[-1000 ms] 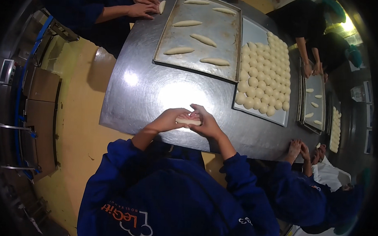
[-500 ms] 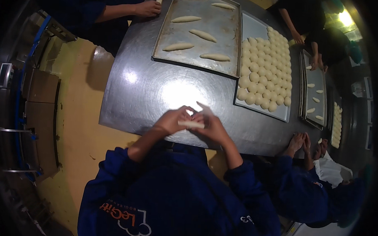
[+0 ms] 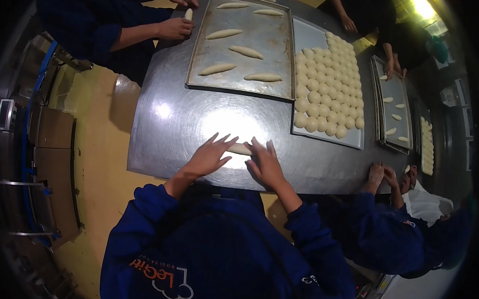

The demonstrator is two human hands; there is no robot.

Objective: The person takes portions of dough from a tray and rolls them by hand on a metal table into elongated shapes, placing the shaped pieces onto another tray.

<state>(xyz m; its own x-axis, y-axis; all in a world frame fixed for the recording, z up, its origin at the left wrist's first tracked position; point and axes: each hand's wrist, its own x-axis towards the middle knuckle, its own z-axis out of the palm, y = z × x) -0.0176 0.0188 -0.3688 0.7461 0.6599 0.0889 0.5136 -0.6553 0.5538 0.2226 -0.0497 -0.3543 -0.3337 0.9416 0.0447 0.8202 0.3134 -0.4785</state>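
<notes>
A short roll of pale dough [image 3: 240, 148] lies on the steel table [image 3: 176, 130] in front of me. My left hand [image 3: 211, 156] rests over its left end, fingers spread. Over the right end lies my right hand [image 3: 264, 160], its fingers also stretched out. Only the middle of the dough shows between them; both ends are hidden under the fingers. Beyond my hands, a metal baking tray [image 3: 205, 83] holds several pointed dough pieces [image 3: 217, 69] set apart. To its right, a second tray [image 3: 352, 140] is crowded with round dough balls [image 3: 333, 89].
At the far left, a co-worker's hand [image 3: 176, 28] is on a dough piece [image 3: 189, 14]. Another worker's hands [image 3: 382, 176] are at the table's right edge. Further right stand a stacked tray [image 3: 395, 148] with small dough pieces and more dough balls [image 3: 426, 147].
Both hands have gone from holding the dough up, fingers curled, to lying flat over it on the table. The whole view has shifted slightly. At far left, a co-worker's second hand now shows.
</notes>
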